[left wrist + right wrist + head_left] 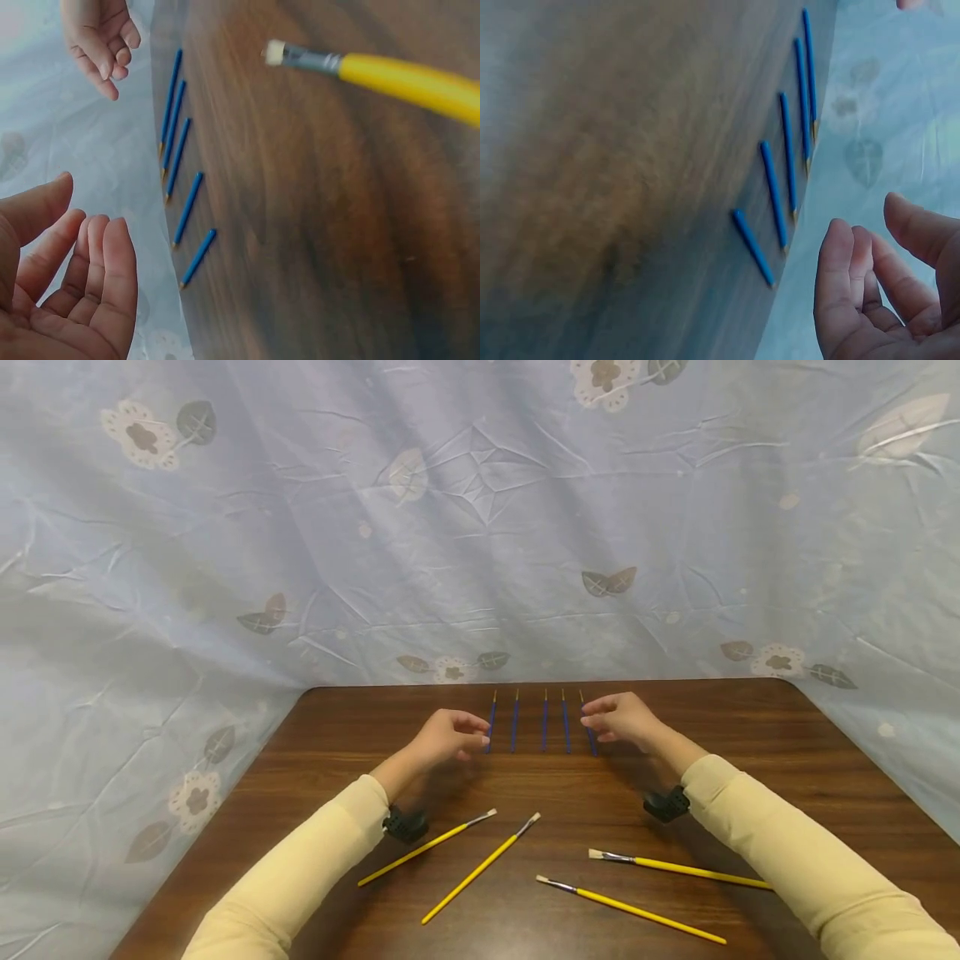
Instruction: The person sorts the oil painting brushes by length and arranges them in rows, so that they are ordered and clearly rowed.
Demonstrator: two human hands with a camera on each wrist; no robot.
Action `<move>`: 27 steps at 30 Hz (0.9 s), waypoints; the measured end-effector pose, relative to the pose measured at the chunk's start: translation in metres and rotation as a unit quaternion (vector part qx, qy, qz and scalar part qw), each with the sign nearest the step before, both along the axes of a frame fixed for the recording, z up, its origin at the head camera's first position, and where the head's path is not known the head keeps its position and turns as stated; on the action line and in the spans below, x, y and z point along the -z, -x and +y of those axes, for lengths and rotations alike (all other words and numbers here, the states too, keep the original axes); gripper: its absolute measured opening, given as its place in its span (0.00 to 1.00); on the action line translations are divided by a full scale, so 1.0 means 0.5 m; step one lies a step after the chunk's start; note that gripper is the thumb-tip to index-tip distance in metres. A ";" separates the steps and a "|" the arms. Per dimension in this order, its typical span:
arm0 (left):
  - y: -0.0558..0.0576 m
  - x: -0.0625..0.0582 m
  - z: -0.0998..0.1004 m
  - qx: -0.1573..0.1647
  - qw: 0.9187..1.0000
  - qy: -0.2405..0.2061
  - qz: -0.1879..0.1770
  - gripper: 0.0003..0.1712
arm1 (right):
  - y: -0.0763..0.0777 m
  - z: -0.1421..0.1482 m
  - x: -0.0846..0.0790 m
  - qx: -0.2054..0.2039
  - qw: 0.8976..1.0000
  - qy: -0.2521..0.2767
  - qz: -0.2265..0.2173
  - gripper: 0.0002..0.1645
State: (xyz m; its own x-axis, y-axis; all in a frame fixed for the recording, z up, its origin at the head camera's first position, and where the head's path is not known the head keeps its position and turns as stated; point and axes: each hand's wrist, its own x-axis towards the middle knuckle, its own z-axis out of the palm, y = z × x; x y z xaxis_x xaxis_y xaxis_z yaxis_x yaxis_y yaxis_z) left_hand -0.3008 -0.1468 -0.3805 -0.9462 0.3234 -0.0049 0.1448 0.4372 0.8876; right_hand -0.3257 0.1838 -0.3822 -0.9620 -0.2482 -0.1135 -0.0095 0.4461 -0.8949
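Several thin blue paintbrushes [545,727] lie side by side near the table's far edge, tips pointing away. My left hand [451,736] hovers by the leftmost one, its fingers loosely bent with nothing between them. By the rightmost blue brush, my right hand [621,720] is held the same way, also holding nothing. Both wrist views show a gap between thumb and fingers, in the left hand [82,277] and the right hand [877,285] alike. Closer to me lie yellow-handled brushes: two at left, one of them a slanted brush [480,878], and two at right, including a lower brush [630,906].
The brown wooden table [315,777] ends at a pale floral curtain [480,568] at the back and sides. An upper right yellow brush [697,870] runs partly behind my right sleeve. Another yellow brush [427,849] lies beside the left wrist's black camera [405,824].
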 end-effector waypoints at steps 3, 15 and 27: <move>-0.021 -0.001 -0.007 0.018 1.000 -0.003 0.005 0.19 | -0.025 0.001 -0.002 -0.021 1.000 -0.008 0.013 0.28; -0.085 -0.005 -0.019 0.046 0.999 -0.015 -0.002 0.19 | -0.100 0.028 0.003 -0.063 0.996 -0.029 0.049 0.26; -0.163 0.008 -0.016 0.108 0.994 -0.008 -0.035 0.19 | -0.186 0.037 0.027 -0.041 0.993 -0.022 0.104 0.23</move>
